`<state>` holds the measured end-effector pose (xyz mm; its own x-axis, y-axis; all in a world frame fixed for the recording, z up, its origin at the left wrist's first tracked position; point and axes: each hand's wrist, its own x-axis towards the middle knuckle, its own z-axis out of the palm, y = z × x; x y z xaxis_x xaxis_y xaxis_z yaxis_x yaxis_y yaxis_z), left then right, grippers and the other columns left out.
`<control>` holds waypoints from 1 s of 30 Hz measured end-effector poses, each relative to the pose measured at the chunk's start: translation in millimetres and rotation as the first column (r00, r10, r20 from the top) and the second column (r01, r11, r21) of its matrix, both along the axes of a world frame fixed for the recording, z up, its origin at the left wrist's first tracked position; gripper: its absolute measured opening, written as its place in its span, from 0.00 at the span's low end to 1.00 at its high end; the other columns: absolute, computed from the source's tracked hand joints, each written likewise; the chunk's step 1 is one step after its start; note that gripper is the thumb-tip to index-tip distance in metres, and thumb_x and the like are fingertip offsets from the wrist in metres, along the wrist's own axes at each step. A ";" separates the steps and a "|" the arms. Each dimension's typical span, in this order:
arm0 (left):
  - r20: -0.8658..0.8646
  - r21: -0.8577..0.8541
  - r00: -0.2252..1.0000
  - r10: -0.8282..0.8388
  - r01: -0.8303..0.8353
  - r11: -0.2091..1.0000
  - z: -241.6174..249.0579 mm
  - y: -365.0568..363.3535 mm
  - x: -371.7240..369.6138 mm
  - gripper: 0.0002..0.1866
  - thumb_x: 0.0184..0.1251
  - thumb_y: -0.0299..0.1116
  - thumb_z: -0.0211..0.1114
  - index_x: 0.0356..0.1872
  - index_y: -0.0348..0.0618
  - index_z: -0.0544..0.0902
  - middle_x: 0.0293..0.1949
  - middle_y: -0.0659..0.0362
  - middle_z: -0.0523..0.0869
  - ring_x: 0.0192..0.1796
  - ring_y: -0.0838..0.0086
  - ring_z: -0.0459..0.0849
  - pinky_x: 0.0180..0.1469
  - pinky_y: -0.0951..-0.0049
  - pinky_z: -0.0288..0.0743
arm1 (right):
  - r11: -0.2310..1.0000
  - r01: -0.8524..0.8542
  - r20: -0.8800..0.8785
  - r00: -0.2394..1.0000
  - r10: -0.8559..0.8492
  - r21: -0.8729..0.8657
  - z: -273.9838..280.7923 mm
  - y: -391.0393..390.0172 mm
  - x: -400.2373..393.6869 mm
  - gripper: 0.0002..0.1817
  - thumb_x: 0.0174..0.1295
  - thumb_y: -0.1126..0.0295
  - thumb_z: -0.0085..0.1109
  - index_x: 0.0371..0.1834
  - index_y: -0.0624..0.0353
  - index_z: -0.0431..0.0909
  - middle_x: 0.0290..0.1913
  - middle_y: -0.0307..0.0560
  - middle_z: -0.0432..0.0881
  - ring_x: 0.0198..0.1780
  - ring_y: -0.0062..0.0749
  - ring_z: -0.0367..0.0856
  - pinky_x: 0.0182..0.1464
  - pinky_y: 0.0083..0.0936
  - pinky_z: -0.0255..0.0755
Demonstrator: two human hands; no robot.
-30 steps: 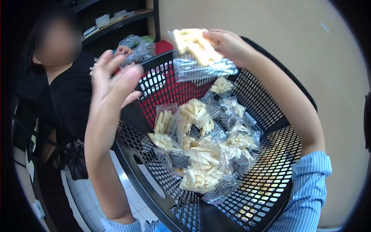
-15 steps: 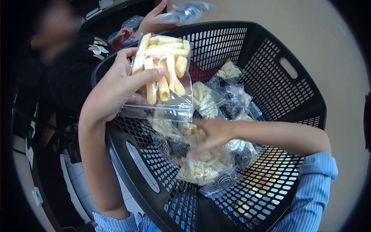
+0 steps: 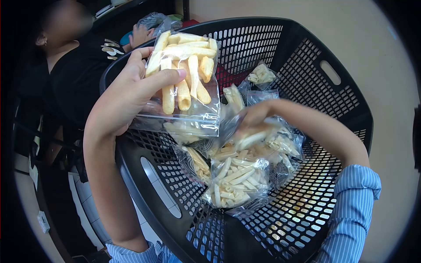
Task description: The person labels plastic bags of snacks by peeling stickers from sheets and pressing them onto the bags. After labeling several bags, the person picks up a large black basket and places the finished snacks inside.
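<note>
My left hand (image 3: 116, 94) pinches a clear zip bag of pale yellow stick snacks (image 3: 182, 79) over the basket's left side. The thumb lies across its front, and the zip strip faces down. Inside the black plastic basket (image 3: 333, 151), my right hand (image 3: 256, 117) closes on another snack bag (image 3: 230, 125), which is smeared by motion. Below that hand lies a bag of cream-coloured sticks (image 3: 239, 182). A bag of longer sticks (image 3: 197, 164) leans beside it, partly covered. Some bags show a dark swirl pattern.
A small snack bag (image 3: 262, 74) rests toward the basket's far side. Past the left rim sits a person in black (image 3: 74, 74), with one hand (image 3: 140, 36) beside a clear plastic bag (image 3: 155, 22). Pale floor (image 3: 280, 8) lies beyond the basket.
My right hand has moved up and right among the bags and closed on one; the bags beneath have shifted. The other person's raised hand and the bag by it have left that spot.
</note>
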<state>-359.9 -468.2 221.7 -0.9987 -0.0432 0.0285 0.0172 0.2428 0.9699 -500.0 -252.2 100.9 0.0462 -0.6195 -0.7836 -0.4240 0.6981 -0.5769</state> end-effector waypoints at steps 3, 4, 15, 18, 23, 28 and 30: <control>-0.008 -0.014 1.000 0.003 -0.003 1.000 -2.0 -1.2 -0.6 0.40 0.48 0.44 0.65 0.55 0.27 0.55 0.42 0.48 0.73 0.42 0.71 0.77 0.40 0.78 0.74 | 0.912 0.371 -0.019 0.928 -0.373 0.176 10.9 46.4 -53.4 0.26 0.60 0.60 0.44 0.57 0.65 0.60 0.46 0.51 0.73 0.48 0.31 0.72 0.54 0.25 0.64; -0.007 -0.020 1.000 -0.002 0.002 1.000 -1.9 -1.2 -0.6 0.40 0.48 0.44 0.65 0.55 0.27 0.55 0.42 0.48 0.73 0.43 0.71 0.77 0.40 0.77 0.74 | 0.914 0.378 -0.133 0.923 -0.360 0.148 4.0 67.4 -75.0 0.25 0.61 0.62 0.43 0.58 0.66 0.59 0.45 0.50 0.73 0.48 0.29 0.72 0.52 0.24 0.65; 0.026 -0.068 1.000 0.011 -0.009 0.998 -2.2 -0.6 -0.6 0.41 0.48 0.46 0.65 0.55 0.29 0.56 0.42 0.48 0.74 0.41 0.71 0.78 0.33 0.76 0.78 | 0.936 -0.124 -0.532 0.843 -0.076 -0.330 47.4 -31.4 20.1 0.24 0.47 0.55 0.61 0.35 0.69 0.73 0.35 0.54 0.78 0.32 0.36 0.79 0.35 0.29 0.73; 0.016 -0.047 1.000 0.013 -0.012 0.999 -2.4 1.1 0.8 0.41 0.48 0.45 0.65 0.56 0.28 0.55 0.43 0.48 0.74 0.41 0.71 0.79 0.34 0.76 0.77 | 0.965 -0.261 -0.381 0.895 0.231 -0.031 18.9 -34.4 113.5 0.50 0.35 0.35 0.59 0.55 0.65 0.61 0.48 0.57 0.71 0.50 0.46 0.70 0.51 0.39 0.64; -0.013 -0.022 1.000 0.014 -0.014 1.000 -2.8 1.6 -2.2 0.41 0.48 0.44 0.65 0.56 0.27 0.54 0.42 0.47 0.75 0.41 0.71 0.79 0.33 0.78 0.77 | 0.909 -0.400 -0.624 0.741 0.250 -0.112 -18.2 -10.6 139.4 0.55 0.29 0.36 0.62 0.58 0.62 0.57 0.53 0.54 0.64 0.56 0.46 0.64 0.56 0.48 0.56; -0.016 -0.070 1.000 0.003 -0.004 0.998 -8.3 -2.2 -2.7 0.37 0.50 0.43 0.62 0.57 0.32 0.58 0.46 0.46 0.72 0.42 0.71 0.80 0.30 0.80 0.79 | 0.757 -0.610 -0.222 0.725 0.652 0.233 -17.6 -20.0 88.9 0.54 0.23 0.40 0.67 0.56 0.62 0.62 0.52 0.56 0.69 0.54 0.44 0.68 0.59 0.36 0.57; -0.010 -0.078 1.000 0.014 -0.014 0.997 -7.4 -0.6 -1.8 0.37 0.50 0.43 0.62 0.57 0.32 0.58 0.45 0.46 0.72 0.42 0.71 0.80 0.30 0.80 0.79 | 0.761 -0.540 -0.181 0.760 0.624 0.359 -15.6 -11.0 45.8 0.55 0.21 0.39 0.69 0.55 0.62 0.64 0.51 0.55 0.70 0.53 0.43 0.70 0.56 0.33 0.61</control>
<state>-361.7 -468.8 214.3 -0.9977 -0.0544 0.0413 0.0218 0.3181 0.9478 -454.1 -263.2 85.3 0.0856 -0.3054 -0.9484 -0.9081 0.3677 -0.2004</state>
